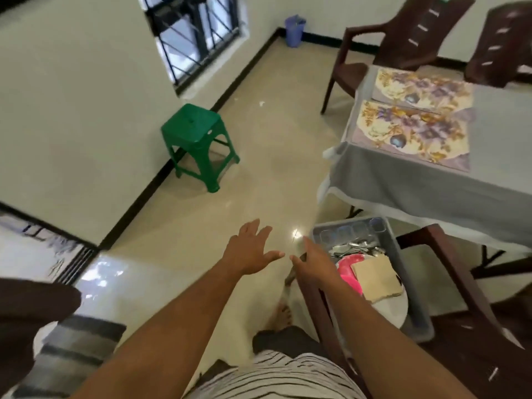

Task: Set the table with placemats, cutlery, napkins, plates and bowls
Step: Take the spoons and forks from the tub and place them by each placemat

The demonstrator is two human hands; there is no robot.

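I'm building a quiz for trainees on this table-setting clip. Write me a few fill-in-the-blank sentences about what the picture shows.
1. Two flowered placemats lie on the ____ tablecloth.
2. The stool by the wall is ____.
3. The napkin in the bin lies on a ____ plate.
4. Left hand and right hand hold ____.

Missing words: grey; green; pink; nothing

Right hand [309, 262] seen edge-on, fingers not clear to separate. Cutlery [359, 247] in the grey tub [414, 309] blurred into one shiny heap, single pieces impossible to tell. White plate [394, 309] mostly covered by the beige napkin [375, 279] and the pink plate [348, 270]. Surface [489, 145] cut off by the right edge. Farther placemat [423, 87] partly hidden under the nearer placemat [411, 133]. Dark object [34, 306] at the left edge cut off and not identifiable. Bare foot [283, 312] blurred.
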